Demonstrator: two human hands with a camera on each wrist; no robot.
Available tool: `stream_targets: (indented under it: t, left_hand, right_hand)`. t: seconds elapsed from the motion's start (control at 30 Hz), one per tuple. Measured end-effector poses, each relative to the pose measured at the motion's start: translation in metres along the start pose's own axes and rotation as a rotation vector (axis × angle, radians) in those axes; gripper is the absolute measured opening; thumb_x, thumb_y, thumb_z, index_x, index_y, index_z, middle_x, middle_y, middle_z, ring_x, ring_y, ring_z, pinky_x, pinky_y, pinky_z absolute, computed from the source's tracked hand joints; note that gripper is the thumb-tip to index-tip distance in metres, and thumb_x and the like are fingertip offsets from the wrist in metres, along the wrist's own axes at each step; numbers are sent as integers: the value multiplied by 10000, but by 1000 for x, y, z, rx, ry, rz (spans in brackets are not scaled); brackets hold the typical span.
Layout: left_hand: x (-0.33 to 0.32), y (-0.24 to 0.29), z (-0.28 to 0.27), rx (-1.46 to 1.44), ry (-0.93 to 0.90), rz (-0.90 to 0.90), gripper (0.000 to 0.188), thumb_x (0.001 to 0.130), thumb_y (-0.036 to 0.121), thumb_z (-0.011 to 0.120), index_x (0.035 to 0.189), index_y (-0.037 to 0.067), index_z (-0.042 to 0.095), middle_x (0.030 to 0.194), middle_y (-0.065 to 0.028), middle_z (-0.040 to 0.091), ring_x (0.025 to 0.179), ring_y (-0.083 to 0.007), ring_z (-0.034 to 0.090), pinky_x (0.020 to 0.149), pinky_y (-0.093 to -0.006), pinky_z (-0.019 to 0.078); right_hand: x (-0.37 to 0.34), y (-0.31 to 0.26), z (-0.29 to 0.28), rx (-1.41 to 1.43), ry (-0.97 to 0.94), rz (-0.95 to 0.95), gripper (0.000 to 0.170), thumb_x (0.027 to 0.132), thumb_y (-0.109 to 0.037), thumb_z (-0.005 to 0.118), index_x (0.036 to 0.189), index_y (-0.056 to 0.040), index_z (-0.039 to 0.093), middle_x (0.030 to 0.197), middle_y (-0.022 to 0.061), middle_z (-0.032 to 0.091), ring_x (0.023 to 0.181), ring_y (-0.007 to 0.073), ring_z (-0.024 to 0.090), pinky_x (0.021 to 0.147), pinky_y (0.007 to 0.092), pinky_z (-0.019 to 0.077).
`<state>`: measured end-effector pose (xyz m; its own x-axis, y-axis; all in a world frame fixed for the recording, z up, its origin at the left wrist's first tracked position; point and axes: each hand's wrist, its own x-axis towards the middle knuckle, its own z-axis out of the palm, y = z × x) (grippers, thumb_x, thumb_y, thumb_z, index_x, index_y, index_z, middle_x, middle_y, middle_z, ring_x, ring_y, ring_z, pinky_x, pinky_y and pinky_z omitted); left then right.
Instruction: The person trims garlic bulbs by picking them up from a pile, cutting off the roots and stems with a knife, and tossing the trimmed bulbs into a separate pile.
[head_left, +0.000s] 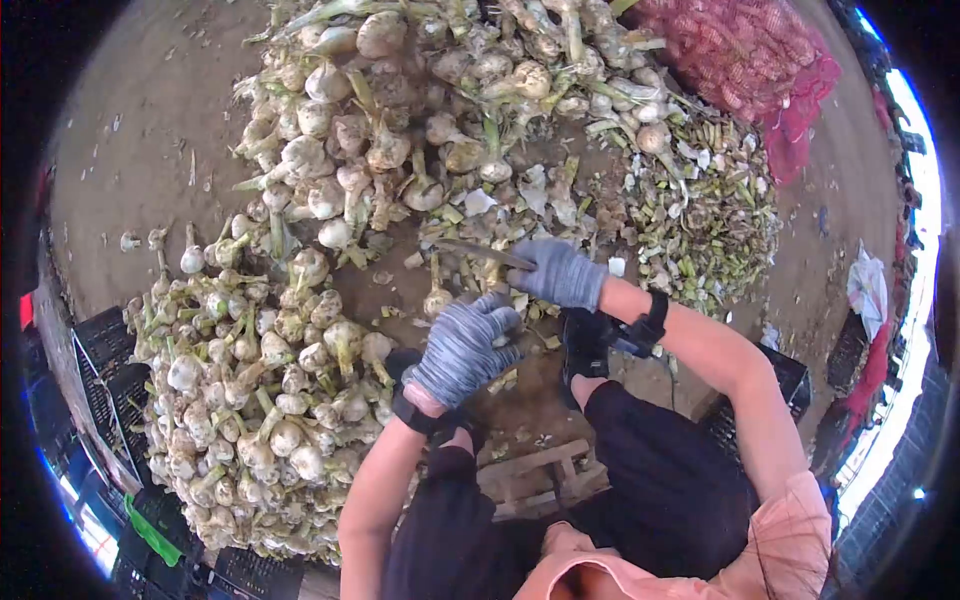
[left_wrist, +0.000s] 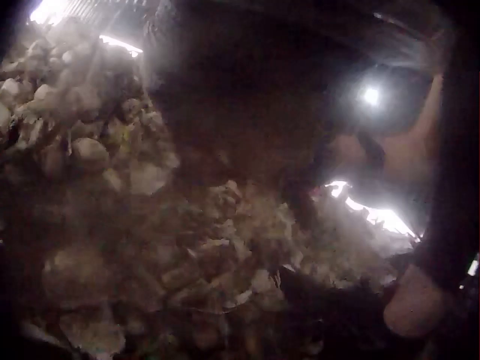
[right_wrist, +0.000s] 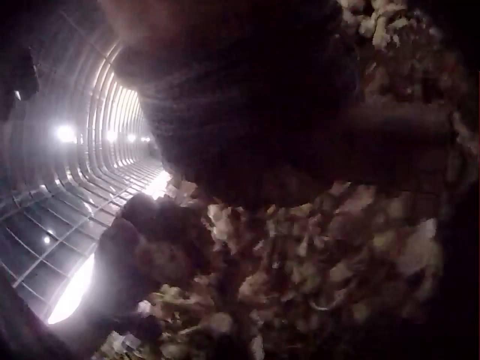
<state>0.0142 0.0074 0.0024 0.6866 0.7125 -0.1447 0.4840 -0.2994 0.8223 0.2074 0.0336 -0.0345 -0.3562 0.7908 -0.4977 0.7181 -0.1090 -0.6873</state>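
My right hand (head_left: 562, 275), in a grey striped glove, grips a knife (head_left: 490, 253) whose blade points left over the trimmings. In the same kind of glove, my left hand (head_left: 465, 350) is below and left of the blade, back up, fingers loosely bent toward the right, with nothing visible in them. Close above its knuckles is a garlic bulb (head_left: 437, 301) with its stem pointing up. A large heap of stemmed garlic (head_left: 385, 130) lies ahead. Trimmed bulbs (head_left: 260, 390) are piled at my left. Both wrist views are dark, their hands mostly lost in shadow.
Cut stems and skins (head_left: 710, 220) cover the ground at right. A red mesh sack (head_left: 740, 55) full of bulbs sits at far right. Black crates (head_left: 105, 350) stand by the left pile, another crate (head_left: 785, 380) near my right elbow. Wooden slats (head_left: 540, 475) show between my legs.
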Motion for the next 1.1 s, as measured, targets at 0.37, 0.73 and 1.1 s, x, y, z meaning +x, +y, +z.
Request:
stream_targets:
  t: [0.37,0.73,1.1]
  left_hand:
    - [-18,-6,-33,112,217,90,180,636,155,719,725,105,570,847,-62,605,783,-295,576,703,-372,471]
    - [-358,-13,-196,1306,481,-1266,552,641,225,717,1129,47,531,1136,-203,509,1049,-362,492,916,-385,411]
    - [-85,33,-102,-297,450,-674,619,683,267,759,1201,68,484,1209,-144,509,1029,-233,547,860,-325,457]
  right_hand:
    - [-27,94,-22,-295,-35,171,331,777,-320,565,984,-64,599,868,185,621,842,355,591,750,421,470]
    - [90,34,-15,-333,338,53,468,816,-317,497,1201,-52,456,1194,208,477,1006,369,524,862,429,425]
    - [70,30,-23,-34,424,29,373,772,-295,569,1060,-57,576,1019,209,586,935,352,562,811,420,450]
